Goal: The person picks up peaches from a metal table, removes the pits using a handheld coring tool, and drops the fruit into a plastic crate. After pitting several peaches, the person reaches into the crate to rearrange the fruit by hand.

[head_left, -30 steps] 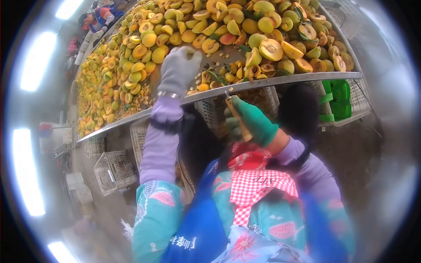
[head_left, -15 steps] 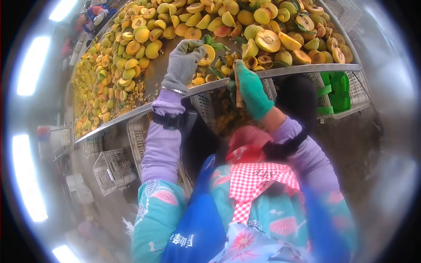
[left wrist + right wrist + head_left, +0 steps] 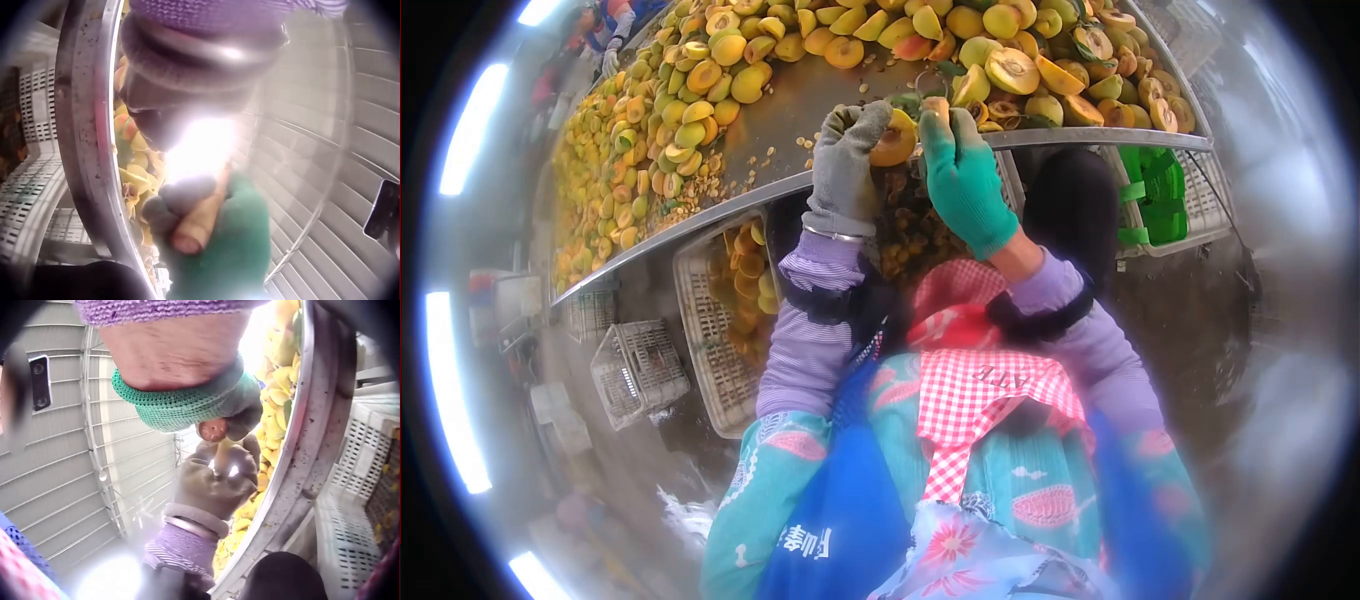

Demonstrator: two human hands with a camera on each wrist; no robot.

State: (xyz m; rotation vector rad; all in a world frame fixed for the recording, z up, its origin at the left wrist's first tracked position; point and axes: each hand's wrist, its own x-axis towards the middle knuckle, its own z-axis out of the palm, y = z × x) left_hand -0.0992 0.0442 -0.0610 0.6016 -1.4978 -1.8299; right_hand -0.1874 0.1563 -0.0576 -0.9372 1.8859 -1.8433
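Note:
In the head view, the left hand (image 3: 845, 170), in a grey glove, pinches a halved yellow fruit (image 3: 894, 140) at the metal table's near edge. Close on its right, the right hand (image 3: 965, 185), in a green glove, grips a wooden-handled tool (image 3: 936, 103). The left wrist view shows the handle (image 3: 200, 225) held in the curled green-gloved fingers, and glare hides part of the left hand. In the right wrist view, the handle's round end (image 3: 212, 429) faces the camera, with the left hand (image 3: 215, 478) just beyond. The tool's working end is unclear.
Piles of whole and halved fruits (image 3: 745, 85) cover much of the table, which has a raised metal rim (image 3: 1100, 137). Below stand a white crate (image 3: 700, 320) with fruit, another crate (image 3: 640, 370) and a green basket (image 3: 1165, 195). Another person's arm (image 3: 615, 38) shows far left.
The left hand has come from over the table to the near edge, beside the right hand, and a fruit half shows in its fingers. The right hand has risen to the rim with the tool.

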